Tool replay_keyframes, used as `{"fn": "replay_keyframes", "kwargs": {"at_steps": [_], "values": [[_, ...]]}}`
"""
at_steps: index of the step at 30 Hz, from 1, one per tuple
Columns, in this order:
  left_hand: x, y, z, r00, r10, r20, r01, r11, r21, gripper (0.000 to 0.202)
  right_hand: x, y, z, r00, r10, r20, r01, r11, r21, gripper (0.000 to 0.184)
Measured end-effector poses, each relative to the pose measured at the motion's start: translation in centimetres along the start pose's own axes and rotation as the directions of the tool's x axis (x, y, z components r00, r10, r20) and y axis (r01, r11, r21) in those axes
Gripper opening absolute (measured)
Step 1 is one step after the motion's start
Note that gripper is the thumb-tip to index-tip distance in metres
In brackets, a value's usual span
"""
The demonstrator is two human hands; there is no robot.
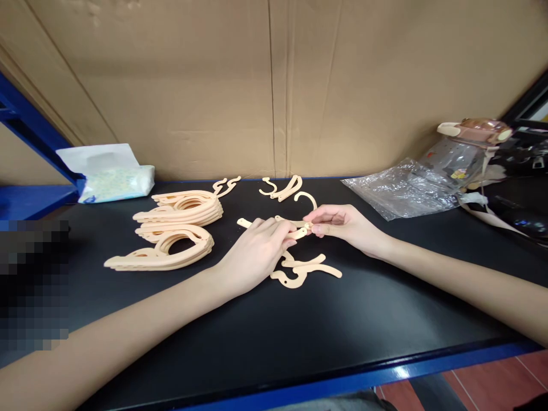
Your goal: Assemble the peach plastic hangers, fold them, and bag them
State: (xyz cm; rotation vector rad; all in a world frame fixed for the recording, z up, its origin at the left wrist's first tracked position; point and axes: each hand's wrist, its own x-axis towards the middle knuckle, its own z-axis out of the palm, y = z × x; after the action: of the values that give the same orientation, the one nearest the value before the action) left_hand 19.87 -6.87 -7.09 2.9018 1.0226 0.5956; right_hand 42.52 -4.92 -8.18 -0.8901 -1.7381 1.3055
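Observation:
Near the middle of the black tabletop, my left hand (263,245) is closed around a beige plastic hanger arm (297,234) whose end sticks out to the right. My right hand (338,225) pinches the small joint at that end between thumb and fingers. A curved hanger hook (306,197) rises just behind the right fingertips; whether it is joined to the held arm I cannot tell. Another beige arm piece (244,222) shows left of my left hand. Below both hands lie loose hanger parts (295,278), partly covered by the left hand.
Two stacks of folded beige hangers (201,242) lie at the left. Loose hooks (229,185) and further hanger parts (291,188) are at the back. A tissue pack (115,180) stands back left. A clear plastic bag (394,188) and a transparent bottle (449,157) are at right.

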Motion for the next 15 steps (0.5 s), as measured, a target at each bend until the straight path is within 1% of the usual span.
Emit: {"fn": "replay_keyframes", "kwargs": {"at_steps": [5,9,15], "values": [[0.01,0.08,-0.04,1.000,-0.002,0.019,0.003,0.999,-0.049,0.023,-0.03,0.01,-0.10,0.997,0.046,0.069,-0.047,0.999,0.013,0.024],[-0.02,0.06,0.03,1.000,0.010,0.001,-0.010,0.999,-0.049,0.021,-0.08,-0.27,0.01,0.994,0.049,0.102,-0.050,0.999,0.003,0.023],[0.07,-0.29,0.15,1.000,0.010,0.021,-0.009,0.999,-0.048,0.018,-0.29,-0.50,0.39,0.996,0.044,0.074,-0.039,0.997,-0.062,0.020]]}}
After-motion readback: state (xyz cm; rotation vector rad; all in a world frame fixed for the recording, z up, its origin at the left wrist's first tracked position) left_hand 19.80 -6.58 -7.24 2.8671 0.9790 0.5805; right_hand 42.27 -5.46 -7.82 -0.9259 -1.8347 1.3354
